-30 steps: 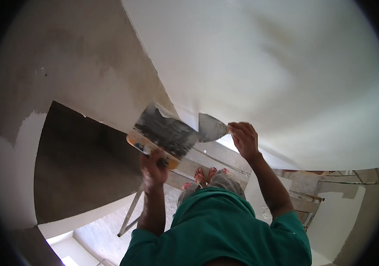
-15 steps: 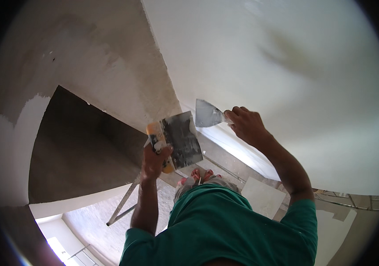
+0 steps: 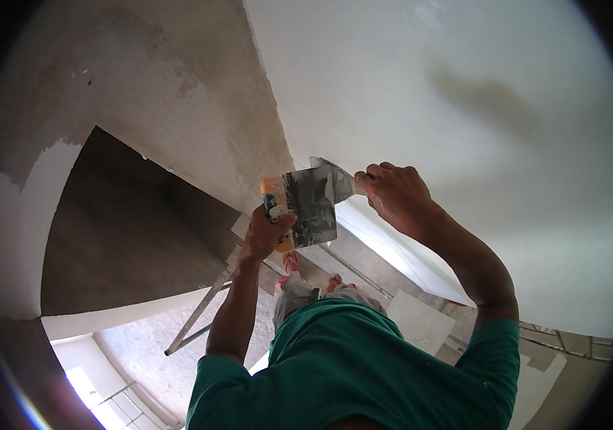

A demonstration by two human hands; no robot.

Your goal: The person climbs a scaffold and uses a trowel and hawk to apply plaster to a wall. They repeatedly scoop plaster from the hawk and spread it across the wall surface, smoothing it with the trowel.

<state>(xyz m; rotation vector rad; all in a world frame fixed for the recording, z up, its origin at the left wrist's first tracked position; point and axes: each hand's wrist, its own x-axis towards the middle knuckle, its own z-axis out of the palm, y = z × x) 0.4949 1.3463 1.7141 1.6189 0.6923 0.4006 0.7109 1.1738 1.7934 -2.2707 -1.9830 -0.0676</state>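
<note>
My left hand (image 3: 265, 233) is closed round the orange handle of a wide filling knife (image 3: 312, 213). Its dark rectangular blade carries pale smears of filler. In my right hand (image 3: 396, 193) is a putty knife (image 3: 341, 183) with a flaring, greyish blade, gripped by its handle. The putty knife's blade lies at the free edge of the wide blade, overlapping its upper corner, with pale filler showing where they meet. Both tools are in front of my chest, near the line where the brownish plaster meets the white wall.
A smooth white wall (image 3: 478, 165) rises on the right. Bare brownish plaster (image 3: 184, 79), partly coated white, covers the upper left above a dark recess (image 3: 134, 236). Metal poles (image 3: 202, 312) and a pale board (image 3: 421, 321) lie below, around my feet (image 3: 290, 263).
The two tools have come together: the wide filling knife has moved right and slightly up, and the putty knife's blade now overlaps its edge. My feet have shifted apart.
</note>
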